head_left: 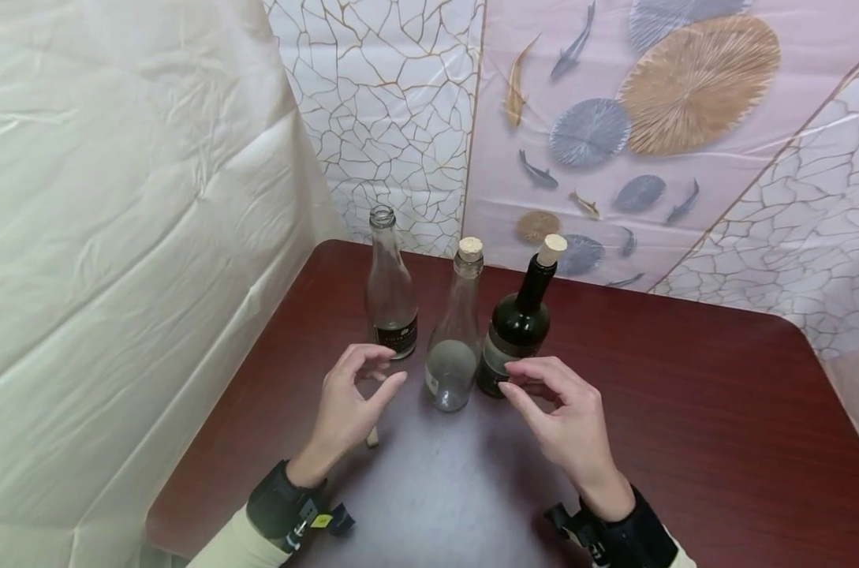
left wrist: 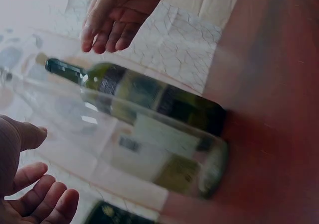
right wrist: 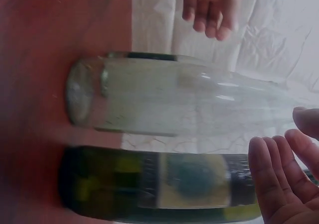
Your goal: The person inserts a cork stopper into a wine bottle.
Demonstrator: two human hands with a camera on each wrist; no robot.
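Three bottles stand upright on the table: a clear uncorked one with a black label point(head_left: 389, 288), a clear corked one point(head_left: 461, 315) in the middle, and a dark green corked one point(head_left: 520, 323) on the right. My left hand point(head_left: 345, 406) hovers in front of the uncorked bottle, fingers loosely curved, holding nothing. My right hand point(head_left: 567, 414) is likewise loosely curved and without a hold, in front of the green bottle; whether it touches the glass I cannot tell. Partly hidden beside the left hand, a loose cork point(head_left: 372, 437) lies on the table. In the right wrist view the clear bottle point(right wrist: 149, 99) lies between both hands.
The dark red table point(head_left: 685, 410) has rounded corners. A pale cloth point(head_left: 152, 237) hangs along its left side. Behind the bottles is a patterned sheet point(head_left: 401, 95) with gold crackle lines, fish and lily pads.
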